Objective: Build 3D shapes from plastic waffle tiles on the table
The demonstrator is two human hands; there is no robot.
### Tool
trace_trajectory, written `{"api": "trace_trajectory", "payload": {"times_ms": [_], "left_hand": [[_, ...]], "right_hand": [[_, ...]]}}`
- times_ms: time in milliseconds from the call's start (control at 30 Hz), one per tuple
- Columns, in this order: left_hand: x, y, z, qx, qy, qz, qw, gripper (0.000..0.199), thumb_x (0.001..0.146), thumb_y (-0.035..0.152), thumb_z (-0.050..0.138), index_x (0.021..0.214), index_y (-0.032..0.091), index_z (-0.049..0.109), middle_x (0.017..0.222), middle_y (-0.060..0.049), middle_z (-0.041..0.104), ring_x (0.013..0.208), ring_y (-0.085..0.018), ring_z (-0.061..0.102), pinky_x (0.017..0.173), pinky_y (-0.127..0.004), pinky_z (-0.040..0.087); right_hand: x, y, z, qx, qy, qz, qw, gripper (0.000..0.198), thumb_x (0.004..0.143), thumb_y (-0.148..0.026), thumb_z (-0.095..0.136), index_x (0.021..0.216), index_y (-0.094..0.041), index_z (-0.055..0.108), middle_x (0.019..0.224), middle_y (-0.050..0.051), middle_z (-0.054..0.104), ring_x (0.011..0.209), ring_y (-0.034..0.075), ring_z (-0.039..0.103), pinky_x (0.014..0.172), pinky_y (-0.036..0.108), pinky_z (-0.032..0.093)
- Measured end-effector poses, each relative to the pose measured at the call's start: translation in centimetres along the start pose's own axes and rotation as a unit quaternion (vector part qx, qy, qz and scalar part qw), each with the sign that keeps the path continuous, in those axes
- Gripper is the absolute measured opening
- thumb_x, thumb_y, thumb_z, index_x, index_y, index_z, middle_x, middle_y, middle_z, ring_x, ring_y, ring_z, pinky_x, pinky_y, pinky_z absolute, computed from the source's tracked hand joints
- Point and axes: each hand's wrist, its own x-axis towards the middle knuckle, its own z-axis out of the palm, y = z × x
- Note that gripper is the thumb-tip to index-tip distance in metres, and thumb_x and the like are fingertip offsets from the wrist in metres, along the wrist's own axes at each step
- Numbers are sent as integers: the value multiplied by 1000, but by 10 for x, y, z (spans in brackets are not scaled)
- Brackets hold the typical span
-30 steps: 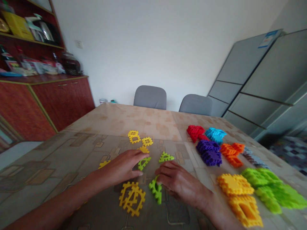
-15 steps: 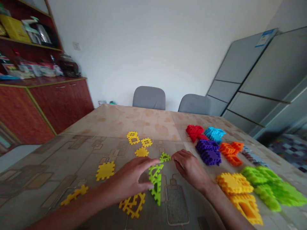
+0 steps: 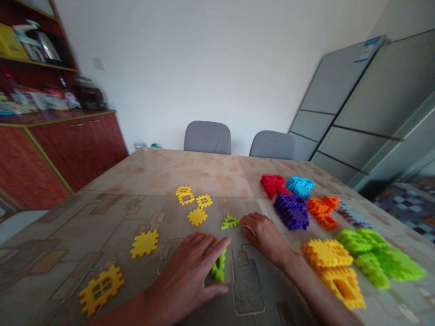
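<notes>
The green piece (image 3: 219, 267) lies flat on the table (image 3: 204, 172), near its front edge, half under the left hand (image 3: 190, 276). Half a second ago more of it showed; now that hand covers it, fingers spread and pressing down. The right hand (image 3: 263, 233), loosely open, rests just beside a small green triangle (image 3: 229, 222), holding nothing. Yellow pieces (image 3: 144, 243) lie left of it.

A plain white wall (image 3: 204, 59) backs the room in soft daylight. Two grey chairs (image 3: 207, 137) stand at the far edge of the patterned worktop (image 3: 190, 167). A red-brown sideboard (image 3: 68, 145) with cluttered shelves lines the left; grey cabinets (image 3: 367, 104) fill the right.
</notes>
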Motion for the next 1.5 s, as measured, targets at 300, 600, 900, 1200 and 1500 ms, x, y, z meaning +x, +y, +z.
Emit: {"api": "trace_trajectory", "payload": {"times_ms": [300, 600, 900, 1200, 1500], "left_hand": [[2, -14, -9, -11, -5, 2, 1000, 75, 72, 32, 87, 138, 24, 52, 136, -6, 61, 123, -31, 53, 109, -48, 41], [3, -35, -19, -15, 43, 7, 999, 52, 86, 27, 70, 136, 26, 54, 137, -6, 61, 126, -29, 54, 109, -46, 42], [13, -69, -36, -33, 92, -38, 994, 40, 93, 26, 54, 133, 22, 58, 136, -9, 63, 125, -27, 57, 108, -44, 43], [11, -64, -30, -124, -4, 2, 992, 45, 86, 21, 63, 131, 21, 59, 134, -8, 64, 124, -24, 58, 107, -39, 43], [11, -46, -29, -142, -39, 81, 986, 35, 79, 26, 81, 112, 24, 69, 126, -7, 65, 121, -26, 58, 105, -37, 43]], "right_hand": [[4, -2, 18, 47, -6, -39, 998, 39, 91, -8, 54, 129, -17, 57, 132, 13, 59, 121, 26, 53, 104, 41, 44], [1, -6, 11, 19, -22, 11, 1000, 3, 89, -15, 64, 87, -17, 64, 95, 8, 63, 94, 24, 59, 84, 36, 49], [-6, -27, -17, 99, 1, -179, 979, 9, 100, -24, 54, 104, -19, 60, 103, 6, 64, 99, 20, 58, 88, 33, 50], [-10, -49, -14, -1, -40, -269, 962, 18, 103, -32, 49, 101, -23, 64, 105, 5, 68, 99, 21, 61, 89, 35, 50], [-13, -44, -15, -57, 1, -281, 958, 17, 103, -25, 48, 110, -26, 65, 111, 3, 68, 104, 20, 60, 88, 37, 50]]}}
